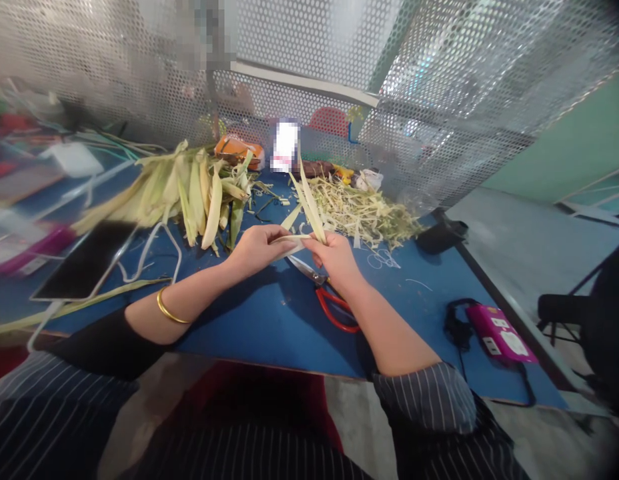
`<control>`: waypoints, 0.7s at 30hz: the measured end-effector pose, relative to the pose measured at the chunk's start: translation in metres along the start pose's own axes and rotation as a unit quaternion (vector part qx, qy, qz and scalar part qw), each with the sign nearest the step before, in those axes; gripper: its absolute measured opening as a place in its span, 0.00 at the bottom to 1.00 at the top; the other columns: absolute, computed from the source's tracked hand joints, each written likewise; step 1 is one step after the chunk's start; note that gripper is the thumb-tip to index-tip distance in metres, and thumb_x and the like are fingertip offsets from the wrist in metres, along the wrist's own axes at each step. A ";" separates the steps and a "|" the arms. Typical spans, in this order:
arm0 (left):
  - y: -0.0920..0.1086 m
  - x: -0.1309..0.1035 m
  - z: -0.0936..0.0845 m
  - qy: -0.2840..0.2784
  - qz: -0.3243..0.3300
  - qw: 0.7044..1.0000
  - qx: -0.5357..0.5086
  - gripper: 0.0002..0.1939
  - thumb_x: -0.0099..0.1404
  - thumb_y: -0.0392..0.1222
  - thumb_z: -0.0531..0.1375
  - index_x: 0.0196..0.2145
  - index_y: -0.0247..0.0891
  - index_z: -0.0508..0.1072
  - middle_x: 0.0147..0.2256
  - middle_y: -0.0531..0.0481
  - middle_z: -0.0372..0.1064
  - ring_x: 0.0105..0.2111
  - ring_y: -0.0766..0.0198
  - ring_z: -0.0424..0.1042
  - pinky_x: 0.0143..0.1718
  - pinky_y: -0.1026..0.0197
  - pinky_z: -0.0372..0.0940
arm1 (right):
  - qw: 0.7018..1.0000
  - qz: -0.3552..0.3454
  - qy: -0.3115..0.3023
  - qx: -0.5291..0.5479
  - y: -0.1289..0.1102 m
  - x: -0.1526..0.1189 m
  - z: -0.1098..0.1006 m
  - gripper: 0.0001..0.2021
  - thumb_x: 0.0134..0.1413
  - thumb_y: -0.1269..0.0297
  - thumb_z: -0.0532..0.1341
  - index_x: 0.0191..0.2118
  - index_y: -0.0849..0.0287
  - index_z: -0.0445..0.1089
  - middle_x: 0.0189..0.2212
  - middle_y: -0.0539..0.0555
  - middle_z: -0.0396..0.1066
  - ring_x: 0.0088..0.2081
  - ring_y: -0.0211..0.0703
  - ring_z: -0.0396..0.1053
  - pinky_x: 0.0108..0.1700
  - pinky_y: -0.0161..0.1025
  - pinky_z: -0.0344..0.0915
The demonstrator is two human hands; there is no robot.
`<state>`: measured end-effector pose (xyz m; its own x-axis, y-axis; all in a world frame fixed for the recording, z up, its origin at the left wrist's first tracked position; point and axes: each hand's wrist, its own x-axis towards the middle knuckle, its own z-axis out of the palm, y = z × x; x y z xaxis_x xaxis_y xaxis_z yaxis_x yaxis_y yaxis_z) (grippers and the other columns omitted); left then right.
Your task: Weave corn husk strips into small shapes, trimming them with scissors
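Note:
Between my two hands is a pale corn husk strip (309, 208), its long ends rising away from me. My left hand (259, 248) is closed, thumb and fingers pinching one end of the strip. Close beside it, my right hand (334, 260) also pinches the husk, fingertips nearly meeting those of the left. Red-handled scissors (334, 312) lie on the blue table (249, 327) just under my hands, partly hidden by my right wrist. A heap of whole corn husks (199, 193) lies beyond my left hand. Past my right hand spreads a pile of shredded husk (364, 210).
A tablet-like black panel (87, 261) with a white cable (152, 253) lies at left. A magenta power strip (502, 333) with black cord sits at right, near a black container (442, 237). Behind stand an orange packet (239, 150) and a perforated screen (309, 40).

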<state>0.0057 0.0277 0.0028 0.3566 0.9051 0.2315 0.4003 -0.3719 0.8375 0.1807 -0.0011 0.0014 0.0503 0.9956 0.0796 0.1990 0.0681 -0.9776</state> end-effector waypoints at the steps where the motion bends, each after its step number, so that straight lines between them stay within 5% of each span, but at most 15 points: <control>1: 0.001 -0.001 -0.001 -0.003 0.009 1.000 0.008 0.14 0.58 0.50 0.58 0.27 0.36 0.75 0.21 0.53 0.66 0.22 0.69 0.59 0.23 0.64 0.51 | 1.000 -0.006 0.002 -0.006 0.001 0.001 -0.001 0.10 0.47 0.57 0.62 0.25 0.58 0.64 0.12 0.41 0.50 0.16 0.31 0.48 0.21 0.33 0.46; 5: 0.002 0.004 -0.016 0.098 -0.017 0.995 0.008 0.17 0.59 0.51 0.58 0.22 0.36 0.73 0.15 0.55 0.58 0.17 0.71 0.52 0.19 0.64 0.46 | 0.984 -0.041 0.040 -0.169 -0.004 0.001 -0.007 0.16 0.56 0.50 0.53 0.31 0.58 0.67 0.17 0.45 0.57 0.21 0.35 0.55 0.26 0.33 0.50; 10: 0.000 0.020 -0.043 0.278 -0.039 0.947 -0.153 0.14 0.60 0.46 0.58 0.19 0.38 0.67 0.16 0.55 0.58 0.14 0.72 0.50 0.15 0.64 0.43 | 0.870 -0.070 -0.027 -0.487 -0.015 -0.018 0.004 0.15 0.62 0.60 0.45 0.35 0.57 0.66 0.28 0.54 0.71 0.29 0.42 0.65 0.30 0.36 0.51; 13: 0.003 0.023 -0.049 0.276 -0.040 0.939 -0.200 0.14 0.59 0.44 0.59 0.19 0.38 0.66 0.18 0.54 0.61 0.14 0.74 0.50 0.14 0.65 0.43 | 0.815 -0.100 -0.097 -0.563 -0.011 -0.032 0.023 0.14 0.62 0.62 0.45 0.35 0.58 0.65 0.28 0.54 0.73 0.28 0.43 0.67 0.29 0.36 0.51; 17: 0.008 0.018 -0.043 0.216 -0.048 0.956 -0.192 0.14 0.58 0.44 0.61 0.19 0.37 0.67 0.17 0.53 0.61 0.14 0.74 0.50 0.14 0.66 0.43 | 0.786 -0.133 -0.112 -0.593 -0.008 -0.046 0.042 0.18 0.64 0.57 0.43 0.36 0.59 0.66 0.30 0.55 0.72 0.30 0.43 0.69 0.30 0.37 0.53; 21: 0.007 0.012 -0.034 0.160 -0.073 0.975 -0.139 0.14 0.57 0.48 0.61 0.20 0.36 0.70 0.15 0.54 0.58 0.14 0.73 0.50 0.15 0.66 0.42 | 0.764 -0.170 -0.093 -0.615 -0.025 -0.053 0.030 0.24 0.63 0.49 0.43 0.37 0.60 0.69 0.36 0.59 0.70 0.36 0.46 0.68 0.32 0.38 0.56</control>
<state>-0.0157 0.0432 0.0287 0.0137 0.9788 0.2042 0.1672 -0.2036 0.9647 0.1437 -0.0537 0.0154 -0.3263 0.9335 0.1486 0.9449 0.3262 0.0257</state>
